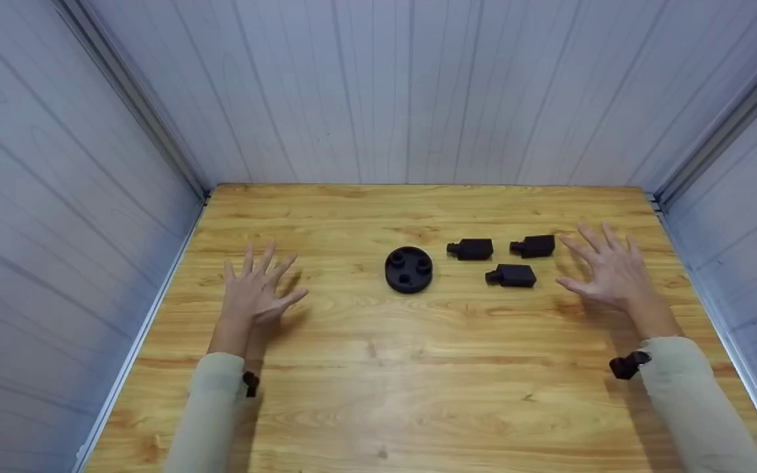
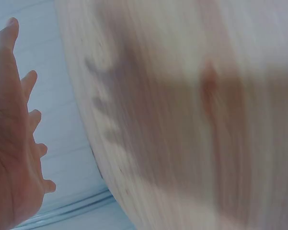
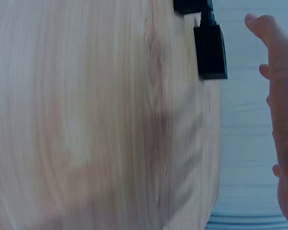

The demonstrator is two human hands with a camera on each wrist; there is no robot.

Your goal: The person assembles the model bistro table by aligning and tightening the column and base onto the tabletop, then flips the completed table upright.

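A round black base (image 1: 409, 270) with round openings and raised rings lies near the middle of the wooden table. To its right are three black blocks with narrow necks pointing left: one (image 1: 470, 249) nearest the base, one (image 1: 533, 246) farther right, one (image 1: 511, 276) in front. My left hand (image 1: 253, 292), fingers spread, holds nothing, well left of the base. Spread and empty too, my right hand (image 1: 612, 272) is just right of the blocks. The right wrist view shows a block (image 3: 211, 51) beside the right hand (image 3: 283, 115); the left wrist view shows only the left hand (image 2: 14, 143).
The wooden table (image 1: 378, 368) is enclosed by a pale back panel (image 1: 378, 92) and side panels, the left (image 1: 56, 230) and right (image 1: 740, 217) close to its edges. Small black devices sit at both wrists, beside the light sleeves.
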